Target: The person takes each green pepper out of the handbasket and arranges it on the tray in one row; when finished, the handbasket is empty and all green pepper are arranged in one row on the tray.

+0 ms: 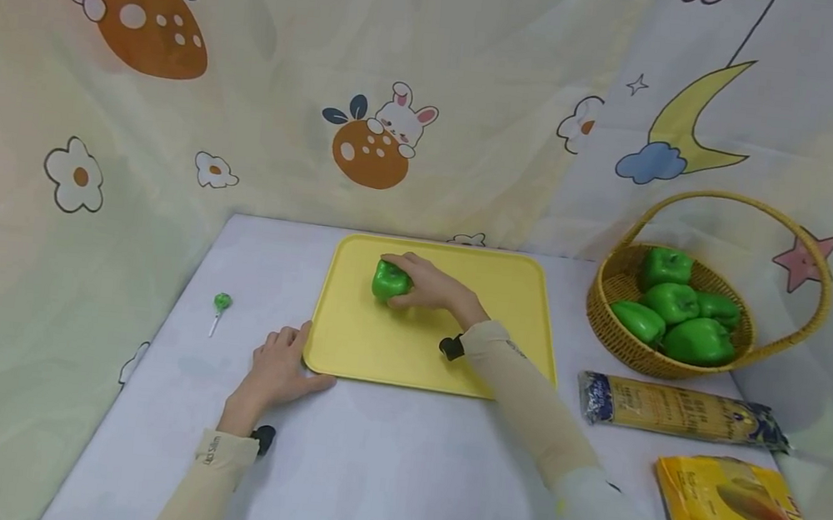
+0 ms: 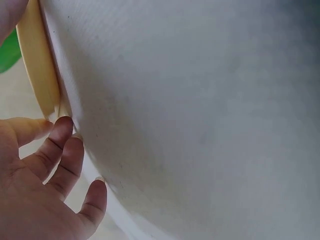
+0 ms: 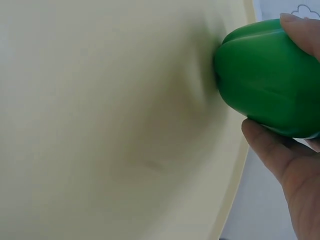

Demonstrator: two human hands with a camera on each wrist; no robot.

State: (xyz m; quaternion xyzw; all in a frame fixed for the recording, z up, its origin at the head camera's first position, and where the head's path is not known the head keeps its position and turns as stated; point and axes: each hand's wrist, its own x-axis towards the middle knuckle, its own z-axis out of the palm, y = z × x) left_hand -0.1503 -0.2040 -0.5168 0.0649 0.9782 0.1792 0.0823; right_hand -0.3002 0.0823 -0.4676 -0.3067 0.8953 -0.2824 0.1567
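Right hand (image 1: 429,285) curled round green bell pepper (image 1: 388,286), thumb and fingers on opposite sides. Pepper over left, far part of yellow tray (image 1: 444,367); resting or just above, can't tell. Left hand (image 1: 281,368) loosely spread, gripping nothing, touching tray's near-left corner. Lollipop (image 1: 222,302) on tabletop (image 1: 396,467), left of tray; wicker basket (image 1: 605,332) right.

The right hand (image 1: 429,285) is partly hiding the green pepper (image 1: 387,282).
The right wrist view is cutting both off; the left wrist view is cropping the left hand (image 2: 37,200) and a green shape (image 2: 8,52); lettering on the long packet (image 1: 681,409) is looking too small to read.
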